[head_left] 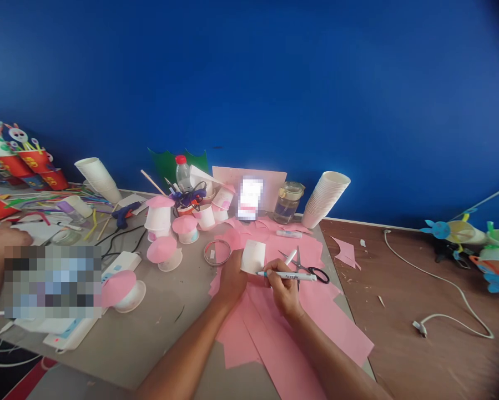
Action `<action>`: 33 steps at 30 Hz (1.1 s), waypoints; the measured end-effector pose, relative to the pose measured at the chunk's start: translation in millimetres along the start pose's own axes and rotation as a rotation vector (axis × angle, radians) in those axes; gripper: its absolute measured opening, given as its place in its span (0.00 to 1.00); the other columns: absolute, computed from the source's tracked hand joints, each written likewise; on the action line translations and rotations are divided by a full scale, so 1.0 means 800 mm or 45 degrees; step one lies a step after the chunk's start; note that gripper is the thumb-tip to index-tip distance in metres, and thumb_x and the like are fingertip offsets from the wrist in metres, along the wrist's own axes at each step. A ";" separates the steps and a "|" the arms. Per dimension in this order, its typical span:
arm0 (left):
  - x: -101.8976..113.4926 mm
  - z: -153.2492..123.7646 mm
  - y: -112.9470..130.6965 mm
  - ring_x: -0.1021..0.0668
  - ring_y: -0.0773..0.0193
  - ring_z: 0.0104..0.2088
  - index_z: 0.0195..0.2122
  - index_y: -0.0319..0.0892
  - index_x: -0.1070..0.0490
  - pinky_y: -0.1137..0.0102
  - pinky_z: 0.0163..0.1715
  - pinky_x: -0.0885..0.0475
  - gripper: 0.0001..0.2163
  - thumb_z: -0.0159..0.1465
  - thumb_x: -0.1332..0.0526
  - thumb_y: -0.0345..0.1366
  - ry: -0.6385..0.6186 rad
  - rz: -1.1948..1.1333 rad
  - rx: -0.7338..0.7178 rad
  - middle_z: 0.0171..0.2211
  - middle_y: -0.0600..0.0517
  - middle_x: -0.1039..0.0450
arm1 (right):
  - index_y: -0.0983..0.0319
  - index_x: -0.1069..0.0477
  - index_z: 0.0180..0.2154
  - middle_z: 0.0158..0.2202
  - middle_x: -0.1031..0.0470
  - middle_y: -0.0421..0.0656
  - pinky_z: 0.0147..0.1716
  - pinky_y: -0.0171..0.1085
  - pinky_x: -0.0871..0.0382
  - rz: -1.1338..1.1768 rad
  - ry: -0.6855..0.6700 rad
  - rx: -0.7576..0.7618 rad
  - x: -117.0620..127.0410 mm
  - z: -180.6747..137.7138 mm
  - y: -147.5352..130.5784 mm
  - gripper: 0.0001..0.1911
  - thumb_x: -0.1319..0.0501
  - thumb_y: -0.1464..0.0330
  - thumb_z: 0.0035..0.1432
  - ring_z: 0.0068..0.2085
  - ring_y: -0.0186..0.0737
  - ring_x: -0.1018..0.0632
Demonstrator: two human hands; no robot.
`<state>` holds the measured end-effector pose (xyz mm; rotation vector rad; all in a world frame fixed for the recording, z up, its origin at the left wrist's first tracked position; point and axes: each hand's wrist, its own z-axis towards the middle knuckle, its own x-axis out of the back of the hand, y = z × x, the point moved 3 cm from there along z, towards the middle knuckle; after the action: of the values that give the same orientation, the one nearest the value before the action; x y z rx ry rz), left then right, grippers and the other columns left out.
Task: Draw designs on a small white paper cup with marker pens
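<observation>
My left hand (232,282) is closed around the side of a small white paper cup (253,255), tilted on its side above pink paper. In my right hand (284,289) is a white acrylic marker (301,276), its tip end pointing at the cup's lower edge; whether it touches is too small to tell. A second white pen-like stick (291,257) shows just behind my right fingers, and I cannot tell if it is held too. Scissors with black handles (318,274) lie beside that hand. Pink paper sheets (249,333) spread beneath both hands.
Cups with pink paper tops (161,250) stand to the left, near a roll of tape (217,253). Behind are a lit phone (250,197), a glass jar (288,203) and stacked cups (326,197). A power strip (82,311) and another person's hand (8,241) are at left.
</observation>
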<state>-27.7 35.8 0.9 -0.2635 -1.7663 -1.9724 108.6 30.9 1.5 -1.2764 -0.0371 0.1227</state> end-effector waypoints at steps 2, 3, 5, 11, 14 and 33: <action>0.000 0.000 -0.001 0.30 0.63 0.30 0.27 0.42 0.35 0.70 0.29 0.37 0.06 0.54 0.47 0.25 0.001 0.002 -0.004 0.29 0.52 0.29 | 0.59 0.36 0.25 0.18 0.40 0.34 0.21 0.34 0.45 0.001 0.000 0.002 0.000 0.000 0.001 0.07 0.47 0.69 0.55 0.21 0.33 0.39; 0.000 0.000 -0.001 0.30 0.63 0.30 0.27 0.42 0.35 0.70 0.29 0.37 0.06 0.53 0.47 0.24 0.001 0.001 -0.006 0.29 0.52 0.29 | 0.59 0.36 0.25 0.18 0.40 0.35 0.21 0.34 0.45 0.004 0.002 0.006 0.000 0.000 0.001 0.07 0.47 0.69 0.55 0.21 0.33 0.39; 0.000 0.000 -0.002 0.30 0.63 0.30 0.27 0.42 0.35 0.70 0.29 0.37 0.07 0.53 0.47 0.24 -0.001 -0.007 -0.009 0.30 0.52 0.29 | 0.59 0.36 0.25 0.18 0.40 0.35 0.21 0.34 0.45 0.007 0.005 0.012 0.000 0.000 0.002 0.07 0.47 0.68 0.55 0.21 0.34 0.39; 0.000 0.000 0.000 0.30 0.63 0.31 0.29 0.42 0.34 0.70 0.28 0.37 0.07 0.54 0.48 0.25 0.006 -0.012 0.022 0.31 0.51 0.28 | 0.58 0.36 0.25 0.18 0.40 0.35 0.21 0.35 0.44 -0.014 0.027 -0.018 0.000 -0.001 0.004 0.07 0.47 0.67 0.55 0.21 0.34 0.38; 0.000 0.000 0.001 0.30 0.63 0.30 0.29 0.42 0.34 0.71 0.28 0.38 0.07 0.54 0.48 0.25 0.003 -0.010 0.020 0.30 0.52 0.29 | 0.58 0.36 0.25 0.18 0.40 0.35 0.22 0.35 0.44 -0.001 0.023 -0.022 0.000 -0.001 0.004 0.07 0.47 0.68 0.55 0.21 0.34 0.39; 0.001 -0.001 0.001 0.29 0.63 0.31 0.28 0.42 0.34 0.71 0.29 0.37 0.08 0.53 0.49 0.25 -0.010 0.014 0.007 0.29 0.52 0.29 | 0.59 0.35 0.28 0.19 0.36 0.35 0.21 0.34 0.42 0.038 0.077 0.050 -0.002 -0.003 0.000 0.08 0.46 0.66 0.59 0.21 0.34 0.36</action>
<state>-27.5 35.2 1.9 -0.2794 -1.7715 -1.9609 107.1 28.3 0.8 -1.2407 0.0363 0.1102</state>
